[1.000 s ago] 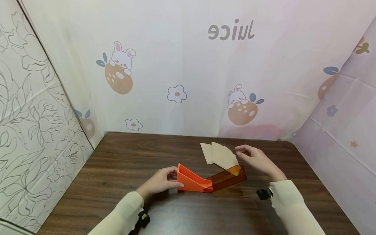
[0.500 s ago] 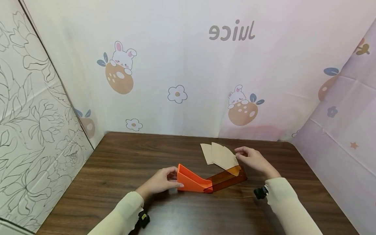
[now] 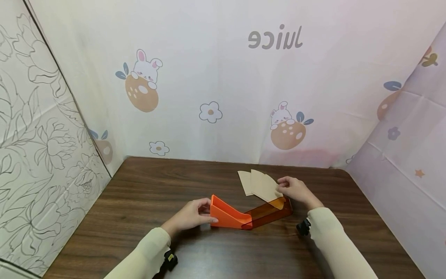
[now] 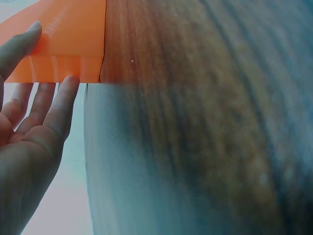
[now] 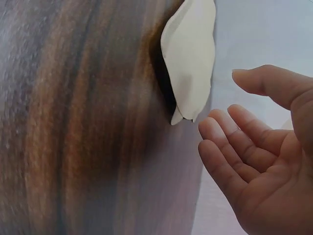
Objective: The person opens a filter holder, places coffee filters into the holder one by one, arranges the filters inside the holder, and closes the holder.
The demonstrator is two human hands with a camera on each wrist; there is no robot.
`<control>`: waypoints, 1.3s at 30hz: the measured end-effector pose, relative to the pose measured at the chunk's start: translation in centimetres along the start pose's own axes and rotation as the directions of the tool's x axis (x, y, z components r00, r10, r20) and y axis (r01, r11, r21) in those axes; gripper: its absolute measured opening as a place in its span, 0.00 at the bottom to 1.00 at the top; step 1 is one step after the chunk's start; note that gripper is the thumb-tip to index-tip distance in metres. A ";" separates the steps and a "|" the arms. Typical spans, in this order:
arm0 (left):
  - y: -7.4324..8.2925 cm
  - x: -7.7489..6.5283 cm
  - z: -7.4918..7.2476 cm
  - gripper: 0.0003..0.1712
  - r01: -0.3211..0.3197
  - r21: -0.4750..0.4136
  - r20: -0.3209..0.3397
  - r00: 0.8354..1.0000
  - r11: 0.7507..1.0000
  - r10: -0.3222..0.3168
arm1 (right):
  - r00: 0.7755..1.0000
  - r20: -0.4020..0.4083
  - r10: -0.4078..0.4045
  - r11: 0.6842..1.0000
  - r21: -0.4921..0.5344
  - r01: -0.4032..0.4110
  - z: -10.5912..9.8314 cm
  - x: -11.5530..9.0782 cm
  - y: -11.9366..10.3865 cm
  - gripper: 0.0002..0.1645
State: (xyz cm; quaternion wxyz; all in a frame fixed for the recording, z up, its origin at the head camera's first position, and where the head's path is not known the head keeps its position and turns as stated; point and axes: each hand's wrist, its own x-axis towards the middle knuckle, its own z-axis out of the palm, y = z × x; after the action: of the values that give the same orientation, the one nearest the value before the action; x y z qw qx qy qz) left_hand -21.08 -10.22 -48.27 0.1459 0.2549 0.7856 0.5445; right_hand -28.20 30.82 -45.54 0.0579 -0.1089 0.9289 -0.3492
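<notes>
An orange filter holder point(image 3: 228, 214) lies on the table, its see-through brown lid point(image 3: 266, 216) swung out to the right. My left hand point(image 3: 189, 214) grips the holder's left end. In the left wrist view its thumb presses one face of the orange holder point(image 4: 73, 34), and the fingertips touch the edge below. Behind the lid are fan-shaped tan coffee filters point(image 3: 266, 186), one corner overlapping the lid. At their right edge is my right hand point(image 3: 296, 190), its fingers loosely bent. The right wrist view shows this hand point(image 5: 264, 156) apart from the filters point(image 5: 190, 58), holding nothing.
The dark wooden table point(image 3: 146, 186) meets a printed curtain point(image 3: 216, 77) at its back edge. A floral panel point(image 3: 38, 147) stands along the left side. Each forearm wears a small black wrist camera point(image 3: 304, 227).
My right hand has come left and slightly nearer, up to the filters' right edge. The left hand, the holder and the lid stay where they were.
</notes>
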 end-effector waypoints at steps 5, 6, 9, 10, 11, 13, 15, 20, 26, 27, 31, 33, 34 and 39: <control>-0.1 0.0 0.0 0.18 0.005 0.001 -0.004 1.000 1.000 -0.005 | 0.999 -0.009 0.045 0.999 -0.003 -0.045 0.4 0.1 0.0 0.27; -0.1 0.0 0.1 0.18 0.004 0.001 -0.005 1.000 1.000 -0.004 | 0.998 -0.010 0.054 0.998 -0.009 -0.054 0.4 0.1 0.0 0.27; -0.1 0.0 0.1 0.19 0.004 -0.003 -0.004 1.000 1.000 -0.004 | 0.997 -0.005 0.071 0.997 -0.024 -0.071 0.5 0.1 0.0 0.30; -0.1 0.0 0.1 0.19 0.004 -0.003 -0.004 1.000 1.000 -0.004 | 0.997 -0.004 0.080 0.996 -0.027 -0.080 0.6 0.1 0.0 0.31; 0.0 0.0 0.1 0.19 0.004 -0.006 -0.002 1.000 1.000 -0.004 | 0.996 -0.004 0.087 0.996 -0.032 -0.087 0.7 0.1 0.0 0.32; 0.1 -0.1 0.1 0.18 0.003 -0.007 0.000 1.000 1.000 -0.003 | 0.996 0.000 0.087 0.996 -0.037 -0.087 0.8 0.2 0.1 0.34; 0.1 -0.1 0.0 0.18 0.001 -0.004 -0.001 1.000 1.000 -0.001 | 0.995 -0.006 0.097 0.995 -0.030 -0.097 1.0 0.2 0.1 0.35; 0.1 -0.1 0.0 0.18 -0.003 0.000 -0.002 1.000 1.000 0.003 | 0.993 0.002 0.115 0.993 -0.016 -0.115 1.3 0.4 0.0 0.39; 0.2 0.0 0.0 0.18 0.005 0.001 0.001 1.000 1.000 -0.005 | 0.990 0.025 0.139 0.990 -0.040 -0.138 1.4 0.9 0.0 0.42; 0.2 0.0 0.0 0.18 0.004 0.002 0.000 1.000 1.000 -0.004 | 0.991 0.031 0.130 0.991 -0.048 -0.129 1.4 1.0 0.0 0.42; 0.3 0.0 0.0 0.19 0.004 0.003 -0.002 1.000 1.000 -0.004 | 0.991 0.044 0.128 0.990 -0.067 -0.125 1.5 1.3 -0.1 0.39; 0.3 0.0 0.0 0.19 0.004 0.001 -0.002 1.000 1.000 -0.004 | 0.991 0.037 0.130 0.988 -0.083 -0.126 1.5 1.3 -0.3 0.40; 0.3 0.0 0.0 0.19 0.005 -0.001 -0.002 1.000 1.000 -0.005 | 0.989 0.033 0.144 0.986 -0.084 -0.141 1.5 1.3 -0.4 0.40; 0.4 0.0 0.1 0.19 0.006 -0.006 -0.001 1.000 1.000 -0.006 | 0.984 0.038 0.175 0.982 -0.084 -0.171 1.5 1.5 -0.6 0.38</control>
State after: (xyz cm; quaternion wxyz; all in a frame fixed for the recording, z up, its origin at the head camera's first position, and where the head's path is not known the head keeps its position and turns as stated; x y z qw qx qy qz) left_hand -20.95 -10.08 -47.95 0.1481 0.2519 0.7848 0.5466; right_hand -29.27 29.06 -46.34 0.1048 -0.0378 0.9466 -0.3026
